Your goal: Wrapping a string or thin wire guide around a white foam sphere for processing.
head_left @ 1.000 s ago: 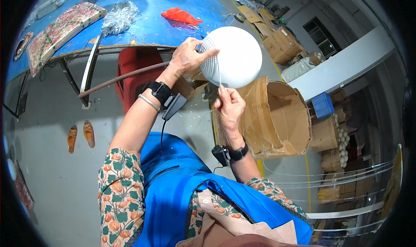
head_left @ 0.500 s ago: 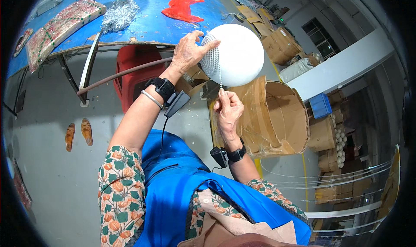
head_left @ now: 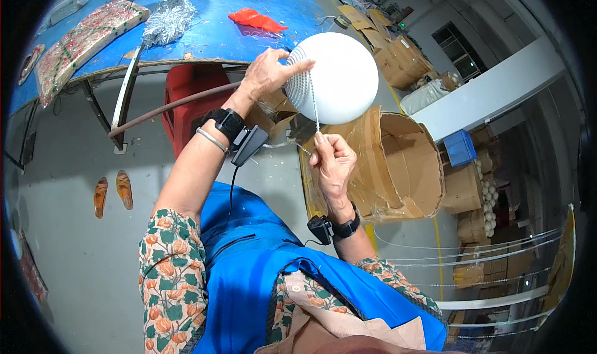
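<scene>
A person in a blue apron and flower-print sleeves holds a white ball (head_left: 339,74) in the air in front of the blue tabletop (head_left: 205,31), above an open cardboard box (head_left: 398,164). The left hand (head_left: 267,74) is closed over the ball's left side, fingers spread on its ribbed, already wound part. The right hand (head_left: 333,161), below the ball, has its grip pinched shut on a thin silvery strand (head_left: 314,108) that runs straight up from thumb and forefinger to the ball's surface. Each wrist carries a black band with a small black device.

On the tabletop lie a red cloth-like piece (head_left: 255,19), a heap of silver tinsel (head_left: 168,19) and a long flat board in red and green glitter (head_left: 81,40). A red plastic crate (head_left: 189,102) stands under the table's edge. A pair of orange slippers (head_left: 112,192) sits on the grey floor to the left. More cardboard boxes (head_left: 398,49) are stacked beyond the ball, and a blue bin (head_left: 460,147) stands to the right.
</scene>
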A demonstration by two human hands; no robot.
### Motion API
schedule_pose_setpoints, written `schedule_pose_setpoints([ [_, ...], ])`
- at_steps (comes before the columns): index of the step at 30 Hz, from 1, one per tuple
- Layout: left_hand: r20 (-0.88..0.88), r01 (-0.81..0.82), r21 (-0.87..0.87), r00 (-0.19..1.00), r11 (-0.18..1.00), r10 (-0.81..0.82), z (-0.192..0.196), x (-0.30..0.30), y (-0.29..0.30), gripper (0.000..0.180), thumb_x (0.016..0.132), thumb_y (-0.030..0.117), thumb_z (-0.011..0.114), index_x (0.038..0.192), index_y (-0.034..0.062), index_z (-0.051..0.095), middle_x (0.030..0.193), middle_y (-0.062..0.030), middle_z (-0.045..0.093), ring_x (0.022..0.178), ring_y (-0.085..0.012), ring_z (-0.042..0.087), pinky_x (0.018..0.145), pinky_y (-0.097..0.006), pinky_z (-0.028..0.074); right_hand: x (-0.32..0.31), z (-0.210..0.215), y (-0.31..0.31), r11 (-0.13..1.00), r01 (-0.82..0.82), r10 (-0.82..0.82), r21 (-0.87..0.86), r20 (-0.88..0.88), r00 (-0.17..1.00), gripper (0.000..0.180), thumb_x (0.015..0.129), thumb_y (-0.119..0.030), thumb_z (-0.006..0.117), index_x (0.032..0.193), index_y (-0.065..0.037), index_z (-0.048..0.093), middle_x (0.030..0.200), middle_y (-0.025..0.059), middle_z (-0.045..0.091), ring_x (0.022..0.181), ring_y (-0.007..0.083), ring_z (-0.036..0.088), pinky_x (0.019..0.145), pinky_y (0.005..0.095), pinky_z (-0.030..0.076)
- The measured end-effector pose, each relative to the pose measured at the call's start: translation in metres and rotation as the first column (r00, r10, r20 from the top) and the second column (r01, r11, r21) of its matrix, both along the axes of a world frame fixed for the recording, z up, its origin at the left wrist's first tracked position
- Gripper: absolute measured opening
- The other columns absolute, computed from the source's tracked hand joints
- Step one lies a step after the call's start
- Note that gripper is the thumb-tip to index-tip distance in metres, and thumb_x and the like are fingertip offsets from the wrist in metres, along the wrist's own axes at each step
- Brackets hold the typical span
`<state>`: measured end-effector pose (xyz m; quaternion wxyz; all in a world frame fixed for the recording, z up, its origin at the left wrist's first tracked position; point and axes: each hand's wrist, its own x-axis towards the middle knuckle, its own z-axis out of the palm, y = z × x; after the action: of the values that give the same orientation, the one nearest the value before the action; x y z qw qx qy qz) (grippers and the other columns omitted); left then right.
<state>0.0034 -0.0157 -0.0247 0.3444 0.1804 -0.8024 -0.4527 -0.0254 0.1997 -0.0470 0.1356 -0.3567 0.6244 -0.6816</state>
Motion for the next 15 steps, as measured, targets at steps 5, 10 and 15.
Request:
schedule_pose_setpoints([
  [5,-0.167,-0.181,-0.014,0.970,0.983,0.176,-0.011,-0.014,-0.002,0.087,0.062,0.071,0.057,0.103,-0.0055,0.055,0.099,-0.0245,0.057,0.094,-0.0326,0.056,0.082,-0.039,0.043,-0.006,-0.005,-0.006,1.000,0.011,-0.011,0.019,0.037,0.999,0.019,0.086,-0.017,0.057,0.073,-0.002,0.055,0.052,-0.0003,0.050,0.044,0.0039,0.045,0.042,0.0170,0.035],
  [10,-0.172,-0.238,0.008,0.956,0.971,0.236,-0.010,-0.012,0.003,0.083,0.062,0.070,0.057,0.102,-0.0033,0.056,0.094,-0.0221,0.059,0.090,-0.0322,0.057,0.078,-0.039,0.045,-0.005,-0.011,-0.012,1.000,0.020,-0.020,-0.003,0.039,0.999,0.020,0.086,-0.017,0.056,0.073,-0.002,0.055,0.051,-0.0003,0.050,0.044,0.0039,0.045,0.042,0.0171,0.035],
  [15,-0.210,-0.203,0.016,0.957,0.979,0.201,-0.007,-0.013,0.006,0.079,0.064,0.070,0.056,0.099,-0.0006,0.059,0.090,-0.0192,0.060,0.088,-0.0308,0.058,0.077,-0.038,0.045,-0.010,-0.017,-0.017,0.999,0.033,-0.032,-0.027,0.031,0.999,0.021,0.086,-0.017,0.056,0.072,-0.003,0.055,0.051,-0.0003,0.050,0.044,0.0038,0.044,0.042,0.0171,0.035],
])
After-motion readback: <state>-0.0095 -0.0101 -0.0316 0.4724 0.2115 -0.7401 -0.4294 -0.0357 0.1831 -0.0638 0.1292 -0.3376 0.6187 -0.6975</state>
